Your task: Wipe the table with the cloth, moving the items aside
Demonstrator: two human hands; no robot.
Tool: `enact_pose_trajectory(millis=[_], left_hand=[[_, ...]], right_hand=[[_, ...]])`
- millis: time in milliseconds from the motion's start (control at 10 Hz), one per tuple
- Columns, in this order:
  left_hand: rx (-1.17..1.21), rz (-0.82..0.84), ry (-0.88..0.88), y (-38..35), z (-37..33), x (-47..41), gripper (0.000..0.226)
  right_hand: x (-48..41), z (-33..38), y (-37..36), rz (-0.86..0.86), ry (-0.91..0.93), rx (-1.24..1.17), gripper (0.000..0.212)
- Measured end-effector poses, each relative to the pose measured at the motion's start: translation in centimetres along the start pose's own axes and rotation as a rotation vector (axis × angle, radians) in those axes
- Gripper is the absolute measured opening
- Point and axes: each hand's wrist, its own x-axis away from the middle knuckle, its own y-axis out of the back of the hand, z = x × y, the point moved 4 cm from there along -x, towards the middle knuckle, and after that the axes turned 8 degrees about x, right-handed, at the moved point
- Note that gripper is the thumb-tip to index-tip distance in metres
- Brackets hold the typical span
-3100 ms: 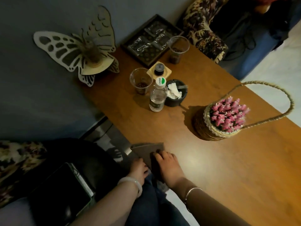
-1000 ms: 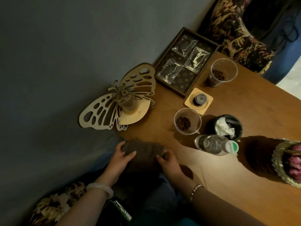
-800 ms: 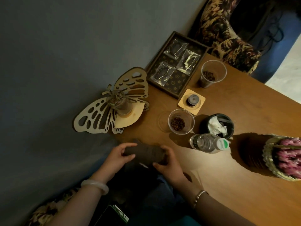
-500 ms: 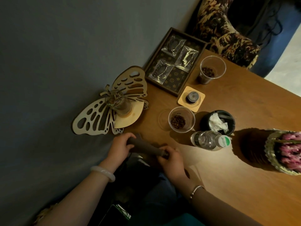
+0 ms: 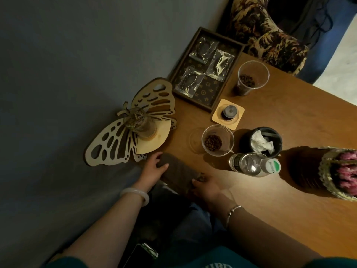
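A dark brown folded cloth (image 5: 176, 174) lies at the near left edge of the wooden table (image 5: 270, 200). My left hand (image 5: 152, 169) holds its left end, thumb on top. My right hand (image 5: 205, 187) grips its right end at the table's edge. Just beyond the cloth stand a clear cup of coffee beans (image 5: 217, 141), a water bottle (image 5: 253, 164) with a green-and-white cap, and a black pot (image 5: 260, 141) holding white tissue.
A wooden butterfly stand with a glass jar (image 5: 139, 122) sits at the wall, left of the cloth. Farther back are a dark tray (image 5: 207, 68), a square coaster with a small bottle (image 5: 228, 113) and a second bean cup (image 5: 251, 77). A flower basket (image 5: 340, 171) stands at the right.
Both hands lifted the cloth off the table, held it rolled between them, and have now brought it down flat at the table's edge. The items have not moved.
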Motion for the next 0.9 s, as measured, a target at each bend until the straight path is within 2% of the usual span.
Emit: enact_pose_trajectory(millis=[200,300,400,600,800,900], left_hand=[[-0.210,-0.111,-0.122,-0.2,-0.4,-0.8,0.055],[-0.332,-0.172,-0.183,-0.3,-0.4,-0.7,0.049],[-0.412,-0.216,-0.168,-0.3,0.1,-0.7,0.045],[-0.601,-0.327,-0.182,-0.8,0.1,0.7,0.057],[-0.500,-0.351,-0.141,-2.1,-0.8,3.2,0.072],[-0.474,-0.386,-0.214,-3.2,-2.6,4.4,0.071]], right_hand=[[0.1,0.3,1.2,-0.083,-0.023,0.221,0.038],[1.1,0.9,1.5,-0.025,-0.010,0.307,0.042],[1.4,0.9,1.6,-0.009,0.034,0.366,0.044],[2.6,1.3,2.1,-0.109,0.196,0.456,0.042],[4.3,3.4,3.7,-0.013,0.341,0.553,0.049],[6.1,5.7,4.7,0.027,0.443,0.523,0.046]])
